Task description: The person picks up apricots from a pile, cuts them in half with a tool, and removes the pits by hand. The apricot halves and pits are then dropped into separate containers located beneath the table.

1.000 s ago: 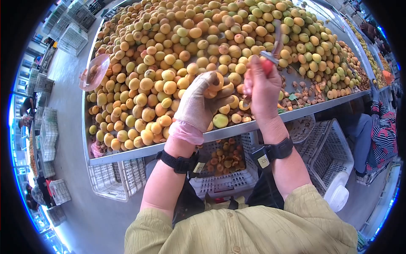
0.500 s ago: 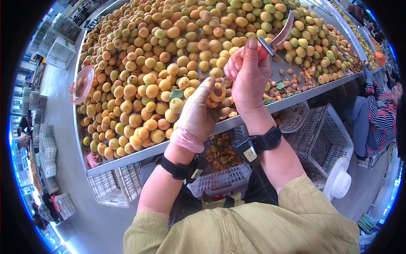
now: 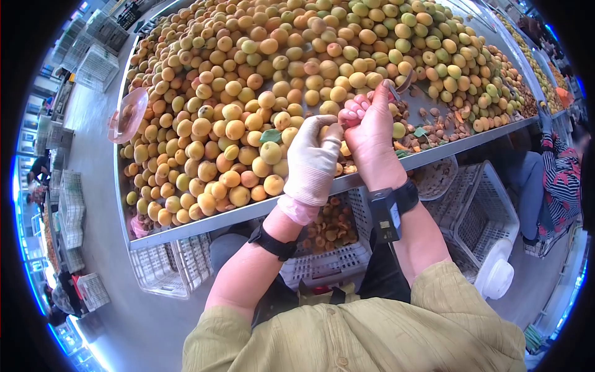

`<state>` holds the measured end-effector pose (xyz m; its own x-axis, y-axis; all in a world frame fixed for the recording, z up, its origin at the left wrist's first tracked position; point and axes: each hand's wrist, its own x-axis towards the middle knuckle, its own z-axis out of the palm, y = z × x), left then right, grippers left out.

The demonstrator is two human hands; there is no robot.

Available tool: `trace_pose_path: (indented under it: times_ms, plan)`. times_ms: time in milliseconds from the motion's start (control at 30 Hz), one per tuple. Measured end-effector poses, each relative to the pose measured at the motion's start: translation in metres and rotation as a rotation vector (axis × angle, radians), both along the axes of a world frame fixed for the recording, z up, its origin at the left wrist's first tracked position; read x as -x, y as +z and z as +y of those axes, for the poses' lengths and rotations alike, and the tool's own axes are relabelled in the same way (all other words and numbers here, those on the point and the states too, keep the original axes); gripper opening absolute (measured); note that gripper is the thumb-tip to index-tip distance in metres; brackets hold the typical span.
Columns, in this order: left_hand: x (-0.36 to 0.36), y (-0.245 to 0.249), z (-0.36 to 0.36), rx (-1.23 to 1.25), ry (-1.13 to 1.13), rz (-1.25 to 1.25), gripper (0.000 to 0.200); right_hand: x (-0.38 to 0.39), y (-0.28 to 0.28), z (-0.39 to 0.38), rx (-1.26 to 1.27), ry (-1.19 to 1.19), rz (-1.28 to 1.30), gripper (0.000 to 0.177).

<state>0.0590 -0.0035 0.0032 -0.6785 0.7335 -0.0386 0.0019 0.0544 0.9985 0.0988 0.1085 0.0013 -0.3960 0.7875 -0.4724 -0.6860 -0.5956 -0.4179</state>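
At the left rim of the metal table (image 3: 471, 142) sits one pink dish (image 3: 131, 115). Across the table lie apricots (image 3: 201, 127), too many to count; each should be light, smooth and easily bruised. Grip at the widest girth, using low pressure. Above the table's front edge, the gloved left hand (image 3: 313, 154) is curled; whether it encloses fruit cannot be told. Below that edge: one crate (image 3: 328, 266) containing cut fruit, uncounted. Farther right above the edge, the bare right hand (image 3: 370, 133) is clenched around one knife (image 3: 406, 81), blade projecting over the table.
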Motion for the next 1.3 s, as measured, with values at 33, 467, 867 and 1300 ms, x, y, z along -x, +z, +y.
trace_pose_path:
  times_ms: [33, 467, 867, 1300]
  plan:
    - [0.0, -0.002, 0.0, 0.001, 0.006, 0.001, 0.018, -0.001, -0.004, 0.003, 0.08, 0.014, 0.035, 0.043]
    - [-0.001, -0.001, 0.003, -0.115, -0.053, -0.364, 0.022, -0.002, -0.009, 0.005, -0.037, 0.044, 0.058, 0.039]
    - [-0.002, -0.004, 0.006, -0.134, -0.227, -0.411, 0.026, -0.025, -0.007, 0.045, 0.061, 0.033, 0.215, 0.043]
    - [0.034, -0.008, 0.007, 0.038, -0.004, -0.962, 0.05, -0.047, 0.032, 0.02, -0.814, 0.429, -0.591, 0.027]
